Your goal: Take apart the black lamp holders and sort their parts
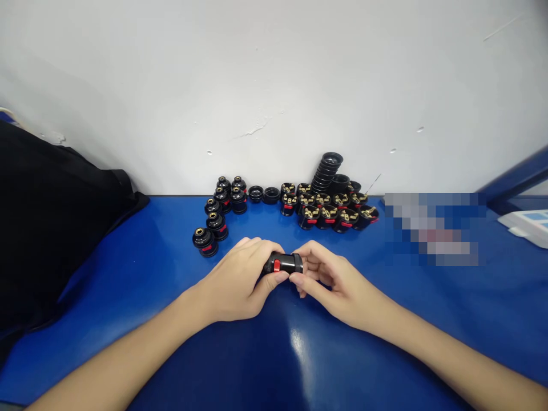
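Observation:
A black lamp holder [287, 263] with a red switch lies on its side between my two hands, just above the blue table. My left hand [240, 279] is wrapped round its left end, thumb along the near side, hiding that end. At the ribbed right rim, the thumb and fingers of my right hand [329, 279] are closed around the edge. Beyond the left hand stand several similar lamp holders [205, 241], upright with brass-lined holes on top. Farther right, several open black bodies [329, 217] show brass contacts inside and red switches.
A leaning stack of black rings [327, 171] rises behind the open bodies. Two black caps [271, 195] sit by the white wall [265, 85]. Black cloth [55, 228] covers the left side. A white device [526, 225] is at the right edge, near a blurred patch on the table [363, 377].

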A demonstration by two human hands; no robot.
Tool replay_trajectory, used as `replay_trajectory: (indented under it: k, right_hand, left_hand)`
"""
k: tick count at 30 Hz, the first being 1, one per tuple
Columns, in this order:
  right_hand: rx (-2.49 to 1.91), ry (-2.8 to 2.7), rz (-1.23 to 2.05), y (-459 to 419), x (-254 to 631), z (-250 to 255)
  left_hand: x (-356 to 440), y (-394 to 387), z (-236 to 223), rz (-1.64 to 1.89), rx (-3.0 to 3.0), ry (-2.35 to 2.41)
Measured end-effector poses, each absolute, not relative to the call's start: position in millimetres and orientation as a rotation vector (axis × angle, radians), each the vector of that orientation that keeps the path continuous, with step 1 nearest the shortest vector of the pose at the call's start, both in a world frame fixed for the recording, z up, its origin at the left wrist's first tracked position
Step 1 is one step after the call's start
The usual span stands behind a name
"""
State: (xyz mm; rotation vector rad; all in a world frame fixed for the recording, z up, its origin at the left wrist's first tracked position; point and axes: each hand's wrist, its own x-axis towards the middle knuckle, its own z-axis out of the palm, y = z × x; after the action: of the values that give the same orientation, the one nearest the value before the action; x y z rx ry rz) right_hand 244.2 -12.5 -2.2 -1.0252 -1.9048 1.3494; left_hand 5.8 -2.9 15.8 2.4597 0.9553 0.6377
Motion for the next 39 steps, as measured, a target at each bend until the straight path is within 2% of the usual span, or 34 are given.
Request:
replay_trajectory:
  k: [6,16,21,27,39]
  right_hand:
    - [-1.015,-1.944,1.274,-14.3,243.0,-1.7]
    - [-0.918,-2.137,0.807,-6.7,249.1,-6.8]
    - [-1.039,-2.045,1.017,-8.8,246.5,-3.4]
    - [-1.025,-2.064,0.843,-10.7,246.2,-5.6]
    - [-1.05,-2.084,1.01,-10.7,247.6,-2.3]
  left_hand:
    - [6.3,-4.0,18.4,0.637,2.42,0.963]
    - [7.2,-0.7,15.2,0.611,2.334,1.047]
    - [7.6,0.2,12.2,0.625,2.394,1.011]
    - [8.4,-1.3,10.3,0.617,2.425,1.008]
    - [8.0,0.8,11.3,0.673,2.422,0.975]
